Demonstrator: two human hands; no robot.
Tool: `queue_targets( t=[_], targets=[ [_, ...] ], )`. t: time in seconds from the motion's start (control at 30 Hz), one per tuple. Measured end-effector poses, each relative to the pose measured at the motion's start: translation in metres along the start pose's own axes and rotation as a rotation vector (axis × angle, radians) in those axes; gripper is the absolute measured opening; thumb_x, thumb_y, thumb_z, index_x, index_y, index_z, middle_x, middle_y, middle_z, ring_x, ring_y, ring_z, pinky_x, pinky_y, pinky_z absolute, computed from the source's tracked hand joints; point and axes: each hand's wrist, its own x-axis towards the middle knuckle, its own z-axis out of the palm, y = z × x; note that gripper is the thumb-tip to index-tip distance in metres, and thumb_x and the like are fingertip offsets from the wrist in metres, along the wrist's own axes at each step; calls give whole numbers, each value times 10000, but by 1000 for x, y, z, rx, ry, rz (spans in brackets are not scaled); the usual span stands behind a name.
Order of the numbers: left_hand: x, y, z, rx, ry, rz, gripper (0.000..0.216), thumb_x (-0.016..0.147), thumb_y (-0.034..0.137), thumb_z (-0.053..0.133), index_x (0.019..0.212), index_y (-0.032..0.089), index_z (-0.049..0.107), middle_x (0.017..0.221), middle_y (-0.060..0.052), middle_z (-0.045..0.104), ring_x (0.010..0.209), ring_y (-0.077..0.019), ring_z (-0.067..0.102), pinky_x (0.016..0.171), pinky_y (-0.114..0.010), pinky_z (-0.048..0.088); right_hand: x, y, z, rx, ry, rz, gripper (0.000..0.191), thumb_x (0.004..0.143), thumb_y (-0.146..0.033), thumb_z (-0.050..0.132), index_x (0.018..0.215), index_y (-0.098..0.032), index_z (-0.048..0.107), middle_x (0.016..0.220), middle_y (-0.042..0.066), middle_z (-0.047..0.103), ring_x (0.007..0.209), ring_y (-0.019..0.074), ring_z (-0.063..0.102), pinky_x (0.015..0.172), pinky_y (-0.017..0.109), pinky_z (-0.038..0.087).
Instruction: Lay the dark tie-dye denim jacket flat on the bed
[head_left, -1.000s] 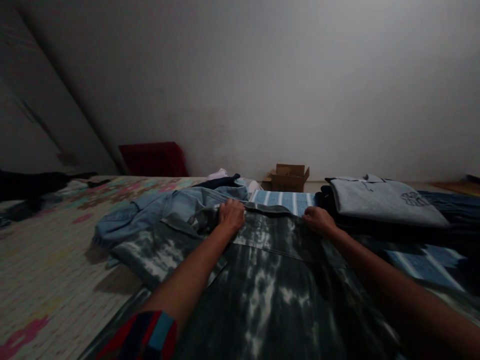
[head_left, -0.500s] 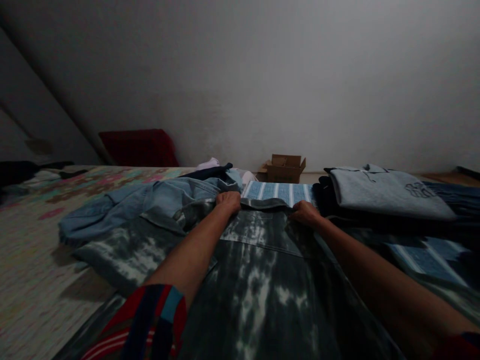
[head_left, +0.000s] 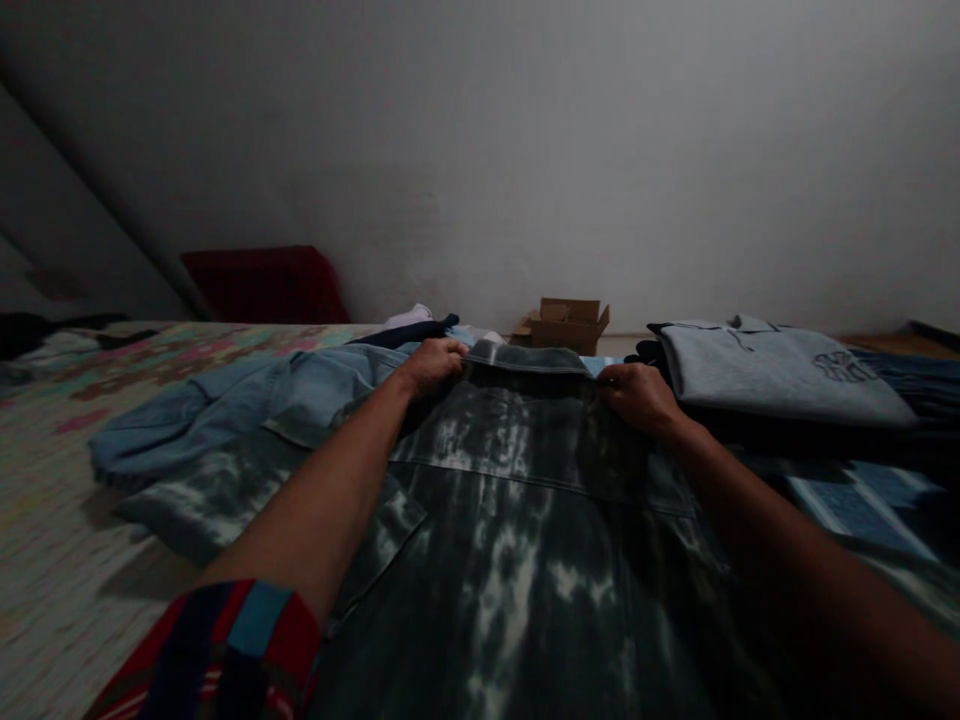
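Note:
A dark tie-dyed denim jacket lies spread back-up on the bed in front of me. My left hand grips its collar at the left shoulder, and my right hand grips the collar at the right shoulder. The collar is stretched flat between both hands. One sleeve of the jacket trails off to the left.
A light blue denim garment lies crumpled left of the jacket. A folded grey polo shirt tops a dark stack at the right. A cardboard box stands by the wall, a red cushion at the far left. The patterned bedsheet extends left.
Both hands have pushed the jacket's collar farther away from me, covering the blue striped cloth that showed beyond it. The hands stay closed on the collar.

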Motion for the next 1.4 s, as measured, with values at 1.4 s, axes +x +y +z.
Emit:
queue_targets(
  t=[1.4],
  targets=[
    [-58, -13, 132, 579, -199, 61, 648, 954, 539, 249, 1470, 147, 278, 1555, -138, 227, 1448, -263, 120, 1133, -513, 148, 1, 21, 54, -183, -222, 191, 361, 891, -459, 488, 998, -183, 693, 1093, 152, 674, 1038, 272, 628, 772, 307, 464]
  ],
)
